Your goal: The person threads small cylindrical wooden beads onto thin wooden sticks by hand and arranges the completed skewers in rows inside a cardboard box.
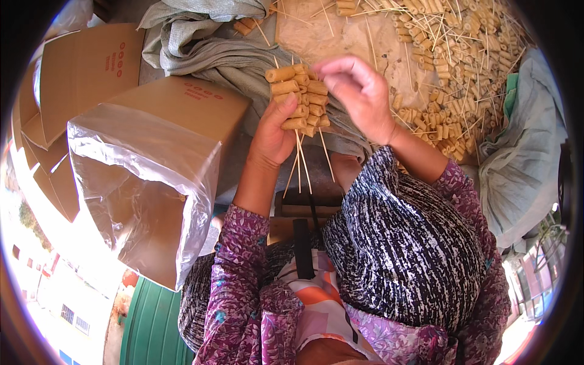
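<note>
My left hand [275, 135] is closed around a bundle of skewers [298, 97], with the thumb across its near side. Short tan tube-shaped pieces with holes through them are threaded on thin pale sticks, stacked in rows. Several bare stick ends point down below the hand, and a few tips poke out at the top. Just right of the bundle's upper end is my right hand [364, 91], its fingers stretched toward it and somewhat blurred. Nothing shows in that hand; whether its fingertips touch the bundle is unclear.
Loose tan tubes and sticks [450, 67] lie heaped on a brown sheet [316, 30], far right. At left stand a cardboard box [173, 109] with a clear plastic liner [146, 143] and another open box [85, 73]. Grey cloth [207, 61] bunches beyond my hands; a pale sack [523, 158] sits right.
</note>
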Tool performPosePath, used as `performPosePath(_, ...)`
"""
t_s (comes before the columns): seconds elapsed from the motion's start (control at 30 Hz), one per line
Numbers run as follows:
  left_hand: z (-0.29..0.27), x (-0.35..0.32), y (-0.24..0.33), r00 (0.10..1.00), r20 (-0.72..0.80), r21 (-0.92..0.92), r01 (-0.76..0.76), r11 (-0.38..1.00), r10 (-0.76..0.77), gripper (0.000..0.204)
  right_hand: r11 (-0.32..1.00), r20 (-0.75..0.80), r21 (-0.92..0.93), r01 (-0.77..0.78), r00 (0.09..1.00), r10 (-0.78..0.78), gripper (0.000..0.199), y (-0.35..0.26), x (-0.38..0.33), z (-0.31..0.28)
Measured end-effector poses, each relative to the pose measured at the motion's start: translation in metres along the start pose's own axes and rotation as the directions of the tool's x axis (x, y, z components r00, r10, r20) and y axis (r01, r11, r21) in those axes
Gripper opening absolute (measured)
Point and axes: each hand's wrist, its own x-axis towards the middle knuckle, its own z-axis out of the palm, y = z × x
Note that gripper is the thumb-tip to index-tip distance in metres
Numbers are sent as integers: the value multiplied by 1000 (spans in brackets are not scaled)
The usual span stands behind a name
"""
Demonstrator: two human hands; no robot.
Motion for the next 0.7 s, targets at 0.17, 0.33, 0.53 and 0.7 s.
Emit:
performPosePath(0.17,11,-4,1,999,-35,219,2,976,6,58,983,64,-105,-151,985,158,21,9,5,-10)
performPosePath(0.33,22,-4,5,1000,-19,381,-8,925,16,75,974,241,-225,17,970,39,30,22,16,-11)
performPosePath(0.53,23,0,3,995,-49,578,-45,815,89,83,976,265,-209,-54,958,110,22,27,14,-10)
performPosePath(0.7,30,0,-4,991,-68,565,-60,823,119,78,965,142,-253,-67,984,106,21,15,8,-4)
